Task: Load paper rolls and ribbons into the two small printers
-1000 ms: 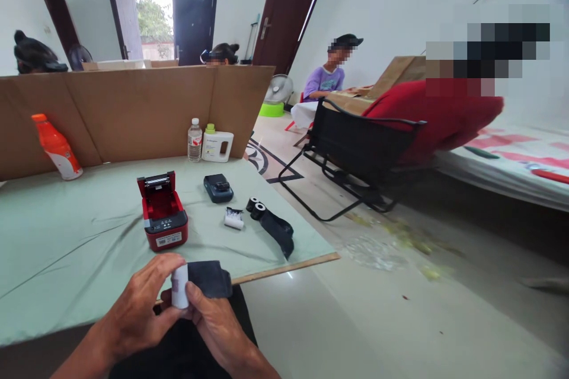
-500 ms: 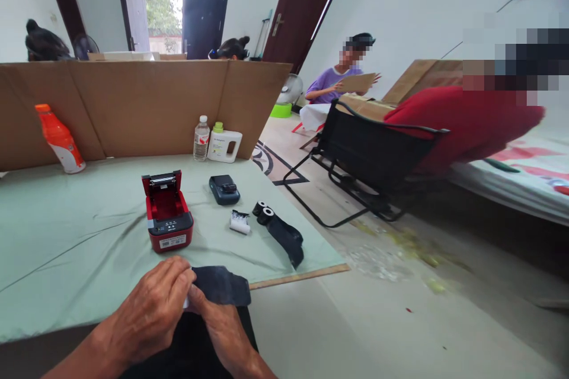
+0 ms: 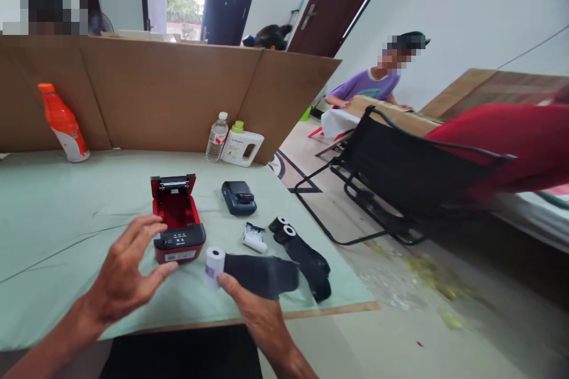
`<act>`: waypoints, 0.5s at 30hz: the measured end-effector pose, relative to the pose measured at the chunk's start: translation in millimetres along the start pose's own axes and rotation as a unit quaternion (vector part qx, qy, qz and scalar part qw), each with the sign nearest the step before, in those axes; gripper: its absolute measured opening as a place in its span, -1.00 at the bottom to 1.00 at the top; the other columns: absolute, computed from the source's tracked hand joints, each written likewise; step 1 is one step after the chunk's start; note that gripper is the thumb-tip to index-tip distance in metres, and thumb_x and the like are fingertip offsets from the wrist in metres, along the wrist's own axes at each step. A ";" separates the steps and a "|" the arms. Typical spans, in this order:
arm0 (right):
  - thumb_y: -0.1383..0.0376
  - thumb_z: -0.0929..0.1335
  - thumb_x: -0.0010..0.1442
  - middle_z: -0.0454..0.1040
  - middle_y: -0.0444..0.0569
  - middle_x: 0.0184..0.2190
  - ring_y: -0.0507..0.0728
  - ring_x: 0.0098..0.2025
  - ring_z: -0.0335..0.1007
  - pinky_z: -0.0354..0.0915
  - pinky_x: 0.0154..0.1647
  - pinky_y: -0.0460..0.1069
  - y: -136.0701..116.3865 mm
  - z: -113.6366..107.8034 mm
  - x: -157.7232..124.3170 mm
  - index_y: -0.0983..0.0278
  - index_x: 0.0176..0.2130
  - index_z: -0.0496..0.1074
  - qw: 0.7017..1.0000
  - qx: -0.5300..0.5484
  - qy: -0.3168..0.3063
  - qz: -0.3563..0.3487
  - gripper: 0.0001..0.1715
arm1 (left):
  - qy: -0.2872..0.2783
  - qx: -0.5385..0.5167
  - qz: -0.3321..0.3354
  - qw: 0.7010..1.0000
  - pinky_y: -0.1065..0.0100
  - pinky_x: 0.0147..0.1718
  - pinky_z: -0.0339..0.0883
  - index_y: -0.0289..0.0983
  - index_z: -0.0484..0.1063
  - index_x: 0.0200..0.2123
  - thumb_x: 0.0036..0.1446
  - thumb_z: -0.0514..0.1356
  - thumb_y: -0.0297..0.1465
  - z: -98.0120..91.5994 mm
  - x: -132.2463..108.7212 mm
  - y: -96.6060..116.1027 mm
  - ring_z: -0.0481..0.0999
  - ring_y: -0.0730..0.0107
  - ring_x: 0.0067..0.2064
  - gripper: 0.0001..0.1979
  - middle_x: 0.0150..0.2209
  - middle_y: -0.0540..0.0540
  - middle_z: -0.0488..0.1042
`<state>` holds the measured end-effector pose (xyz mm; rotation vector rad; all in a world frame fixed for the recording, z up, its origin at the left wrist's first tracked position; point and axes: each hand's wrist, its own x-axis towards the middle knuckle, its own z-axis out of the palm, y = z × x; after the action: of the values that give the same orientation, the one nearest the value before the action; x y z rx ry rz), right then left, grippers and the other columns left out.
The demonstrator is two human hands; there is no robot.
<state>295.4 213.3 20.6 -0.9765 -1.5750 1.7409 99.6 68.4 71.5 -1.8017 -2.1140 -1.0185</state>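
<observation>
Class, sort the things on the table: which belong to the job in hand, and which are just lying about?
Belonging, judging by the hands:
white roll, touched by the right hand
black strip beside it
red machine, lid raised, near the open left hand

Probably lying about:
orange bottle
clear bottle
white jug
dark device, role unclear
small white roll, likewise
black rolls, likewise

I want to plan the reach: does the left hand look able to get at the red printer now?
Probably yes: the left hand is open beside the red printer, holding nothing, and nothing visible blocks the way.
</observation>
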 end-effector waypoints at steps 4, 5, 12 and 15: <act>-0.11 0.53 0.06 0.71 -0.09 -0.23 0.30 -0.06 0.63 0.47 0.20 0.23 -13.1 -12.0 36.7 0.13 -0.22 0.71 0.988 -0.097 -0.046 -0.111 -0.57 | -0.060 0.010 -0.091 0.994 -0.10 0.13 0.51 -0.15 0.40 0.16 0.15 0.36 -0.26 11.6 0.3 -32.9 0.46 -0.14 0.25 -0.48 0.27 -0.29 0.36; -0.10 0.52 0.08 0.70 -0.12 -0.24 0.28 -0.07 0.63 0.47 0.20 0.22 -17.0 -10.5 45.9 0.11 -0.23 0.71 0.983 -0.109 -0.065 -0.135 -0.60 | -0.063 -0.001 -0.104 0.993 -0.08 0.14 0.51 -0.14 0.38 0.18 0.14 0.36 -0.25 15.9 -0.1 -38.0 0.46 -0.12 0.25 -0.46 0.27 -0.28 0.35; 0.13 0.46 0.28 0.67 -0.02 -0.07 0.25 0.02 0.56 0.38 0.21 0.19 -28.9 29.2 110.5 0.15 -0.05 0.65 0.911 -0.189 -0.206 -0.302 -0.72 | 0.015 -0.079 -0.228 0.970 -0.03 -0.02 0.57 -0.21 0.25 0.27 0.21 0.24 -0.24 23.1 22.4 -74.0 0.55 -0.01 0.12 -0.42 0.21 -0.29 0.40; 0.21 0.46 0.31 0.66 -0.01 -0.07 0.21 0.00 0.55 0.37 0.15 0.13 -29.0 40.4 131.8 0.17 -0.04 0.62 0.848 -0.295 -0.255 -0.359 -0.78 | 0.005 -0.126 -0.264 0.956 -0.03 -0.03 0.56 -0.21 0.26 0.27 0.22 0.22 -0.22 23.4 38.6 -88.5 0.52 -0.04 0.16 -0.42 0.27 -0.30 0.37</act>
<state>187.1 302.5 33.4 -0.0509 -2.4867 1.0138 14.8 110.7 41.7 -1.3271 -2.6326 -1.4682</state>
